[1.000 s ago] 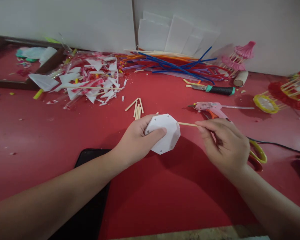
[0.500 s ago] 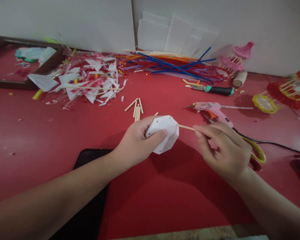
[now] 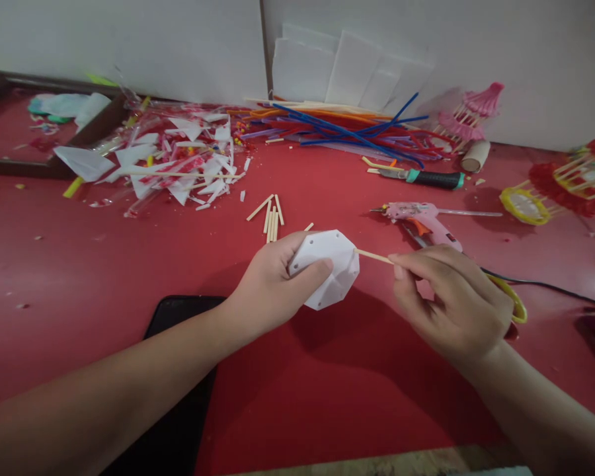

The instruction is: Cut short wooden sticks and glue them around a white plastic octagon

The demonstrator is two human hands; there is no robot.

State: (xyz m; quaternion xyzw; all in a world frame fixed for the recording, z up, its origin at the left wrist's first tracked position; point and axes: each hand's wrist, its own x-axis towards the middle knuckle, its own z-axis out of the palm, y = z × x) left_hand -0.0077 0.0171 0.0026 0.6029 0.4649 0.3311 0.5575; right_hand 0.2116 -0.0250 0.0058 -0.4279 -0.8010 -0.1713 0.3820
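A white octagonal foam piece (image 3: 344, 268) with small holes near its edge is tilted above the table, pinched between the thumb and fingers of my left hand (image 3: 277, 281). My right hand (image 3: 451, 294) pinches one end of a thin wooden stick (image 3: 374, 256). The stick's other end meets the foam piece near its right edge, at or in a hole; which of these I cannot tell. Behind my left hand lie several short wooden sticks (image 3: 272, 221) on the red table (image 3: 327, 396).
Beyond my right hand lie a pink glue gun (image 3: 419, 215) with its cord and a utility knife (image 3: 434, 179). Scraps (image 3: 188, 155) pile up at left, pipe cleaners (image 3: 347, 129) along the wall. Stick-and-foam models (image 3: 469, 119) stand at right. A black flat object (image 3: 173, 396) lies under my left forearm.
My right hand has shifted slightly right and down with the stick. The foam piece has turned a little, showing more of its face.
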